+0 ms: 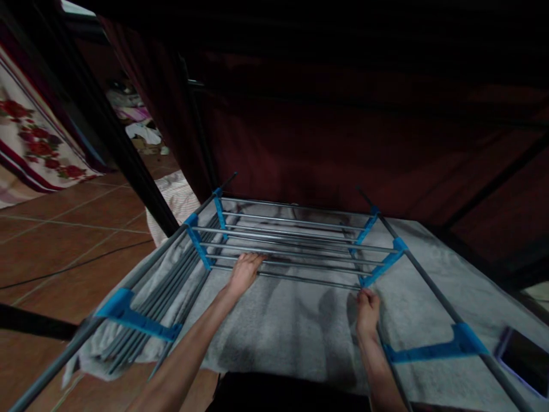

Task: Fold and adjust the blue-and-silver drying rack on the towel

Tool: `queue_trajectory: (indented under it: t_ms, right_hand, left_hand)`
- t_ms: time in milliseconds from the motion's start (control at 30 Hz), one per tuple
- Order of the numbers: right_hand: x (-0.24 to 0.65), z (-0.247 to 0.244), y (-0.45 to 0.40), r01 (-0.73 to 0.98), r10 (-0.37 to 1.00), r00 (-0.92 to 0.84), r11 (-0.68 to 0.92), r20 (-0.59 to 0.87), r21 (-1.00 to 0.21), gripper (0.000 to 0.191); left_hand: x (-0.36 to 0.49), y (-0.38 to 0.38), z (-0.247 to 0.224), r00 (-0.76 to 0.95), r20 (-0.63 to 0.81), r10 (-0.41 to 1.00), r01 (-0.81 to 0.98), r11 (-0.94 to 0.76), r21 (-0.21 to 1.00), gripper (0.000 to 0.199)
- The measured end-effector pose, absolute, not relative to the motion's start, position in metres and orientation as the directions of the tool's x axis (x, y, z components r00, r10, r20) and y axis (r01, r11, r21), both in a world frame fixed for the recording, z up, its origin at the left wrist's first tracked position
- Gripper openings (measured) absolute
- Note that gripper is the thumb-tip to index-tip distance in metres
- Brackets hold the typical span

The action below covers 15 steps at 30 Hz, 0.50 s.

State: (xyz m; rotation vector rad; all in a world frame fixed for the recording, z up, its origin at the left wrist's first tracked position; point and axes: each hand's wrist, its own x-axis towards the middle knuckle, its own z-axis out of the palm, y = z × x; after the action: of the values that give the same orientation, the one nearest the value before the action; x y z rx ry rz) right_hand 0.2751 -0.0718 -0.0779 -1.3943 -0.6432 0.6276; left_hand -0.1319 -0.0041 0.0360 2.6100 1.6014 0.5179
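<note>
A rack of grey metal tubes (pixel 300 279) joined by blue plastic brackets (pixel 383 267) stands on a grey cloth. My left hand (pixel 246 271) lies on the front crossbars with its fingers curled over them, left of the middle. At the right end of the lowest front bar, my right hand (pixel 368 303) is closed beside the blue bracket's lower corner; whether it grips the bar end or the tube below cannot be made out. Two more blue brackets, one at left (pixel 137 319) and one at right (pixel 437 346), sit on the long side tubes nearer me.
Several loose grey tubes (pixel 160 303) lie at the left on the cloth (pixel 274 332). A phone (pixel 524 360) rests at the far right. Dark posts (pixel 115 137) and a dark red curtain (pixel 291 143) stand around. The tiled floor (pixel 86 229) shows at the left.
</note>
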Motion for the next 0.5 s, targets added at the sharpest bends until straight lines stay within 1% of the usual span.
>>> queue_trajectory:
  t_ms: [33,100,133,200,333,500]
  right_hand:
    - [0.262,-0.075,-0.076,-0.119,0.771,0.635,0.045,-0.041,-0.992,0.041]
    - [0.236,-0.064,-0.077,-0.32,0.862,0.474,-0.023,-0.181,-0.947,0.043]
    - [0.225,-0.056,-0.075,-0.403,0.891,0.396,-0.049,-0.222,-0.914,0.044]
    - [0.207,-0.04,-0.067,-0.514,0.922,0.297,-0.064,-0.248,-0.855,0.043]
    - [0.189,-0.018,-0.045,-0.629,0.947,0.222,-0.044,-0.233,-0.776,0.03]
    - [0.182,-0.018,-0.033,-0.678,0.942,0.217,-0.043,-0.256,-0.734,0.025]
  left_hand:
    - [-0.132,-0.004,0.035,0.413,0.273,0.869,0.857,-0.472,0.208,0.052]
    - [-0.133,-0.003,0.034,0.413,0.3,0.86,0.848,-0.484,0.218,0.051]
    - [-0.133,-0.002,0.033,0.414,0.312,0.855,0.843,-0.49,0.223,0.049]
    - [-0.134,-0.002,0.032,0.415,0.328,0.848,0.835,-0.499,0.231,0.047]
    - [-0.138,-0.005,0.027,0.416,0.355,0.838,0.824,-0.512,0.242,0.044]
    - [-0.141,-0.009,0.018,0.401,0.382,0.833,0.827,-0.508,0.241,0.044]
